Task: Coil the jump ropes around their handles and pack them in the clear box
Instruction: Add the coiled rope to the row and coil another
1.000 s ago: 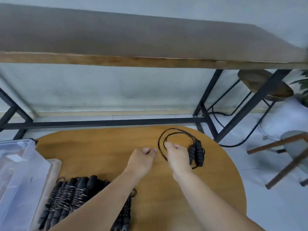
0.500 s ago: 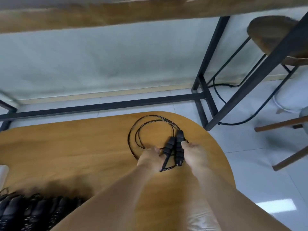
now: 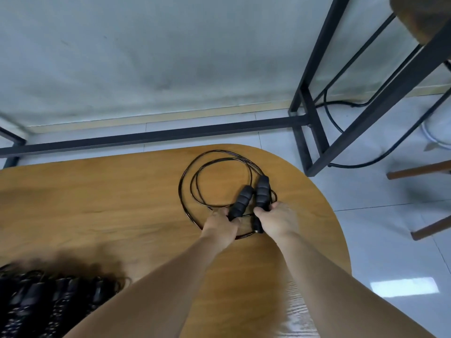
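Black foam covers both handles of the jump rope (image 3: 227,189), which lies on the wooden bench (image 3: 109,191) near its rounded far right edge. The left handle (image 3: 241,202) and the right handle (image 3: 261,191) lie side by side, almost touching, and both point away from the person with a small lean to the right. Each one has a ribbed, wavy shape. The thin black cord (image 3: 195,176) makes two loose rings on the bench, to the left of the handles and beyond them. The left hand (image 3: 220,225) grips the near end of the left handle, and the right hand (image 3: 278,219) grips the right handle low down, fingers curled round it. At the near left corner of the bench lies a blurred pile of coiled ropes (image 3: 48,301).
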{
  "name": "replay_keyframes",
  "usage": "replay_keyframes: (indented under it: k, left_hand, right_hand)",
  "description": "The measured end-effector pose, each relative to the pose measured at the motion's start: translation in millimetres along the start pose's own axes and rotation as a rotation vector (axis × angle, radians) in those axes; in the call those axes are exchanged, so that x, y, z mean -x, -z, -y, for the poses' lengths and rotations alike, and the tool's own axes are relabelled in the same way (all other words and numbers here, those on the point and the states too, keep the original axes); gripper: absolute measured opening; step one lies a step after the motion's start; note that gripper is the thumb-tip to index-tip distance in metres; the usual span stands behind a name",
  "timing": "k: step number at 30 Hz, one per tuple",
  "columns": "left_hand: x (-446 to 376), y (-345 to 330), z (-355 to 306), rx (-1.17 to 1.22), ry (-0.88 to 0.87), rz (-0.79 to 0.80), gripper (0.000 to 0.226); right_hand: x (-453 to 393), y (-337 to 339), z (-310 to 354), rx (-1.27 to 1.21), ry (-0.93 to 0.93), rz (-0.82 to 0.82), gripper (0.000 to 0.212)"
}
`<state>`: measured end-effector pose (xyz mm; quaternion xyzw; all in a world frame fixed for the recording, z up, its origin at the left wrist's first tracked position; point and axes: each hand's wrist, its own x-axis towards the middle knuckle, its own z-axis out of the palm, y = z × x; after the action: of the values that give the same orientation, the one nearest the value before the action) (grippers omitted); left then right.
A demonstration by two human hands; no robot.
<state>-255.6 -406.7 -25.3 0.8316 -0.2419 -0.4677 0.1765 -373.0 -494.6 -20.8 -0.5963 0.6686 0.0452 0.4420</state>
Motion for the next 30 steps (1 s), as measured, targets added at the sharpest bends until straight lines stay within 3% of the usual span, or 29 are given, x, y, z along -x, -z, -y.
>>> replay_keyframes:
  k: [4, 7, 12, 15, 20, 23, 30]
  left_hand:
    - [19.3, 15.7, 2.4, 0.392, 0.082, 0.011, 0.021]
    - [46.0, 37.8, 3.5, 0.560, 0.037, -0.017, 0.020]
    - [107.6, 89.2, 13.1, 0.595, -0.101, -0.028, 0.039]
    - [144.0, 122.3, 24.8, 0.551, -0.194, -0.064, 0.047]
    - [204.3, 180.1, 51.1, 0.694, -0.293, 0.084, 0.037]
    - [243.7, 212.2, 68.4, 0.775, -0.338, 0.136, 0.032]
    - [310.5, 262.1, 105.8, 0.573, -0.440, 0.149, 0.053]
  right_hand:
    - [22.5, 0.7, 8.3, -0.333, -0.077, 0.053, 0.031]
    - [56.9, -1.5, 16.0, -0.626, -0.121, 0.187, 0.021]
    - [127.4, -11.3, 35.1, -0.928, -0.099, 0.346, 0.019]
    - [170.6, -16.4, 49.5, -0.963, -0.005, 0.408, 0.021]
    - [248.0, -26.0, 80.9, -0.946, 0.155, 0.458, 0.002]
    - [291.9, -39.1, 97.1, -0.958, 0.183, 0.473, 0.005]
    - [369.7, -70.0, 124.5, -0.916, 0.267, 0.448, 0.004]
